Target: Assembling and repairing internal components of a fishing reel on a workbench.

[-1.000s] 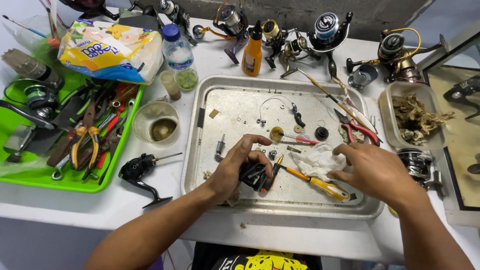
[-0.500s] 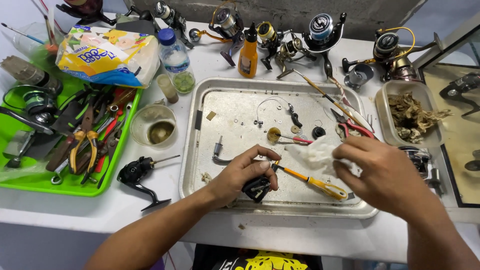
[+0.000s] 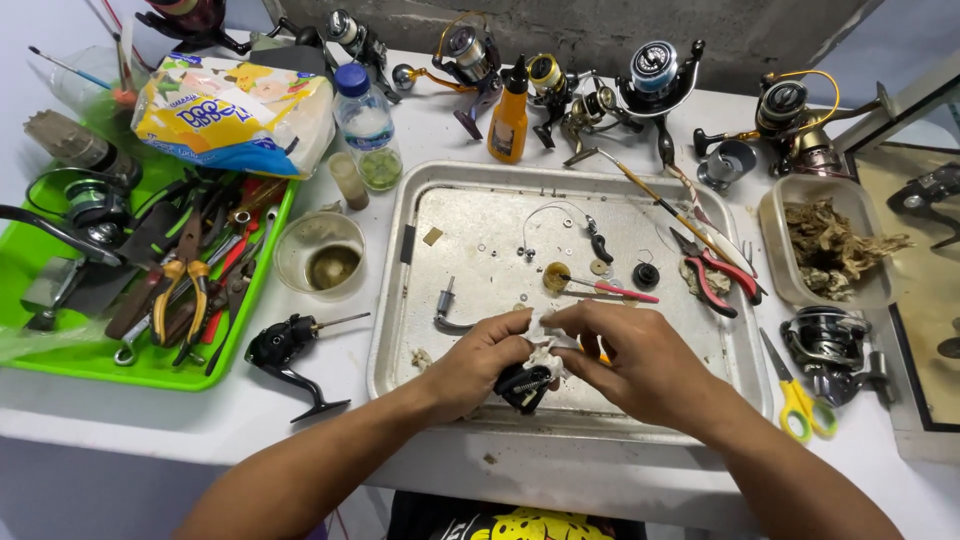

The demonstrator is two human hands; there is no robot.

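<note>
At the far left of the white table (image 3: pixel 420 140), a green tray (image 3: pixel 60 365) packed with pliers and other hand tools is seen, and behind it a soft yellow and white printed bag (image 3: pixel 235 115) is laid on its side. Just right of the bag a small clear bottle (image 3: pixel 367 125) with a blue cap is stood, and farther right an orange squeeze bottle (image 3: pixel 509 115) with a black nozzle is set among fishing reels. In the near part of the metal tray (image 3: pixel 400 300), a small black reel part (image 3: pixel 524 384) is gripped in the curled fingers of the left hand (image 3: pixel 480 360). A crumpled white cloth (image 3: pixel 545 350) is pinched against that part by the closed fingertips of the right hand (image 3: pixel 635 355). Red-handled pliers (image 3: pixel 715 275) are laid in the tray's right side, and yellow-handled scissors (image 3: pixel 795 400) on the table beyond.
</note>
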